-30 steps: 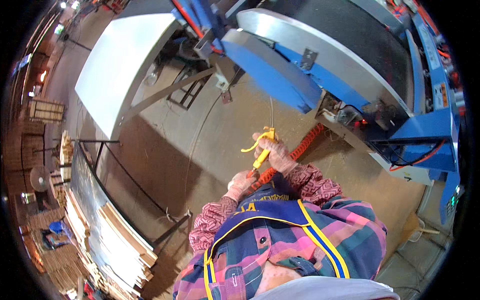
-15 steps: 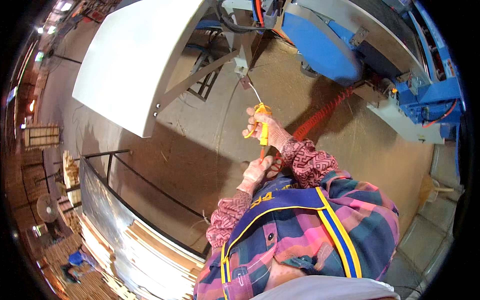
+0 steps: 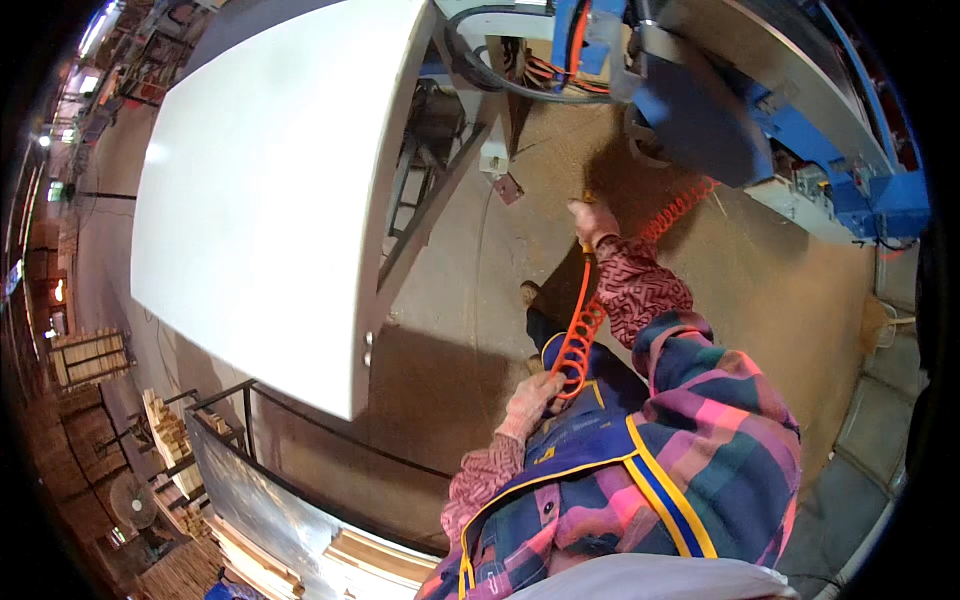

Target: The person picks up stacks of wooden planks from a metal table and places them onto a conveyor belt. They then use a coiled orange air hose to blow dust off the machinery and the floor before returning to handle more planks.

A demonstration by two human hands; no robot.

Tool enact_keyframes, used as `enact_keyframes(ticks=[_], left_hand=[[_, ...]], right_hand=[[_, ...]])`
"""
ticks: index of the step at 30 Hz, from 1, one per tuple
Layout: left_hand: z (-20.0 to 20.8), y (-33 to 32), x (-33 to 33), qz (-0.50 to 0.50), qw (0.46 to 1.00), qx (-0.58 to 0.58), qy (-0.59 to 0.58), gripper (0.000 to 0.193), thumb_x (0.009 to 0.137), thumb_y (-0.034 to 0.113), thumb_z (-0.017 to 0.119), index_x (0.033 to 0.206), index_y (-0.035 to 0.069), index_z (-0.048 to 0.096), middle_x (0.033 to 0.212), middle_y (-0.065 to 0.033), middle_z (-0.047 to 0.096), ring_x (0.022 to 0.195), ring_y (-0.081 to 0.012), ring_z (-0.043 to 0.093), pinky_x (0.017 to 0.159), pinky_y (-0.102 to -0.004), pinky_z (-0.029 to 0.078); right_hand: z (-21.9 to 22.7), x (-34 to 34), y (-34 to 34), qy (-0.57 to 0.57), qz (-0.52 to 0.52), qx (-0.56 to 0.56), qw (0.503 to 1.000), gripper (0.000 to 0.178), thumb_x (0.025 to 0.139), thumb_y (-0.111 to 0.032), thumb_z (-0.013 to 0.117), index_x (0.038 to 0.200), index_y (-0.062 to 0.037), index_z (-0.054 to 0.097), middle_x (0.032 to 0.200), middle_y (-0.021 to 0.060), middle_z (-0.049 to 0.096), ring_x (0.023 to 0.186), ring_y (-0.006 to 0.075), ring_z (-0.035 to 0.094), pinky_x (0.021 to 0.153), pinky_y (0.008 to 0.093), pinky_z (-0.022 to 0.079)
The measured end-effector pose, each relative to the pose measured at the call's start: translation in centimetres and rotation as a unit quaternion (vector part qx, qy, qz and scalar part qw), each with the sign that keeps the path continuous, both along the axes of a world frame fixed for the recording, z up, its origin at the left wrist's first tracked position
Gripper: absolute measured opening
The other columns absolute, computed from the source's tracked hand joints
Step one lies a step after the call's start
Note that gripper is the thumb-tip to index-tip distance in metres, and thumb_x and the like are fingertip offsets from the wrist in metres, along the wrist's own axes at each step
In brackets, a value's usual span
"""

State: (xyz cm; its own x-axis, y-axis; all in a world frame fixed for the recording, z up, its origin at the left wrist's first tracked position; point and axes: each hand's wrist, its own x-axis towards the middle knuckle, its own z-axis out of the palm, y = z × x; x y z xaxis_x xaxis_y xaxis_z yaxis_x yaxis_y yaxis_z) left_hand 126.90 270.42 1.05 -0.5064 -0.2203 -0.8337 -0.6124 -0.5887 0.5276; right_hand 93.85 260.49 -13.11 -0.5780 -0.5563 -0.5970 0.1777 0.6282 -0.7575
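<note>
My right hand [image 3: 597, 224], in a pale glove, is closed round a yellow air blow gun [image 3: 587, 247] held out over the floor. Most of the gun is hidden by the fingers, and its nozzle cannot be made out. From its lower end an orange-red coiled air hose [image 3: 577, 352] runs down toward my body. My left hand [image 3: 531, 404], also gloved, grips the hose's loops close to the blue apron. Beyond my right forearm the coil stretches on toward the blue machine.
A large white panel [image 3: 265, 200] stands at the left, its corner near my left side. Blue machinery [image 3: 700, 115] overhangs the upper right. A dark metal frame [image 3: 320, 432] with wooden boards [image 3: 375, 560] lies at lower left. A small brown plate [image 3: 508, 189] sits by the machine leg.
My right hand has swung the blow gun away, up and to the right. My left hand has drawn back lower, and hose loops now span between the hands. The view has shifted too.
</note>
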Motion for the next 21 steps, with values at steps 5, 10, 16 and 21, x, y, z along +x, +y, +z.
enact_keyframes(ticks=[5,10,16,21], left_hand=[[-0.7,-3.2,-1.5,0.244,0.962,0.097,0.072,0.030,0.088,0.025,0.068,0.106,0.001,0.065,0.098,-0.0046,0.068,0.090,-0.0155,0.062,0.082,-0.0295,0.048],[-5.0,-6.9,-5.1,0.410,0.892,0.148,0.122,0.027,0.085,0.018,0.070,0.104,0.000,0.065,0.101,-0.0081,0.067,0.097,-0.0169,0.062,0.087,-0.0302,0.047],[-7.8,-10.1,-6.1,0.447,0.867,0.180,0.128,0.019,0.088,0.010,0.061,0.103,-0.001,0.063,0.102,-0.0107,0.066,0.098,-0.0210,0.063,0.083,-0.0329,0.050],[-10.9,-9.2,-3.7,0.126,0.990,0.063,0.028,0.020,0.091,0.014,0.054,0.107,0.008,0.063,0.101,-0.0113,0.066,0.091,-0.0223,0.066,0.073,-0.0333,0.052]], right_hand=[[-7.6,0.4,-10.9,0.353,0.355,0.116,0.858,0.021,0.090,-0.023,0.058,0.103,-0.0075,0.063,0.091,0.0126,0.065,0.080,0.0280,0.064,0.069,0.0396,0.053],[-10.3,-1.1,-15.4,0.393,0.433,0.235,0.776,0.017,0.087,-0.014,0.058,0.098,-0.0044,0.067,0.101,0.0152,0.069,0.092,0.0290,0.067,0.078,0.0407,0.056],[-13.7,-3.3,-11.1,0.445,0.443,0.300,0.718,0.013,0.086,-0.017,0.061,0.092,-0.0075,0.068,0.095,0.0105,0.070,0.091,0.0271,0.068,0.077,0.0385,0.055],[-16.1,0.1,-10.4,0.322,0.412,0.220,0.824,0.028,0.092,-0.026,0.052,0.107,-0.0061,0.065,0.106,0.0170,0.067,0.097,0.0354,0.065,0.085,0.0484,0.048]])
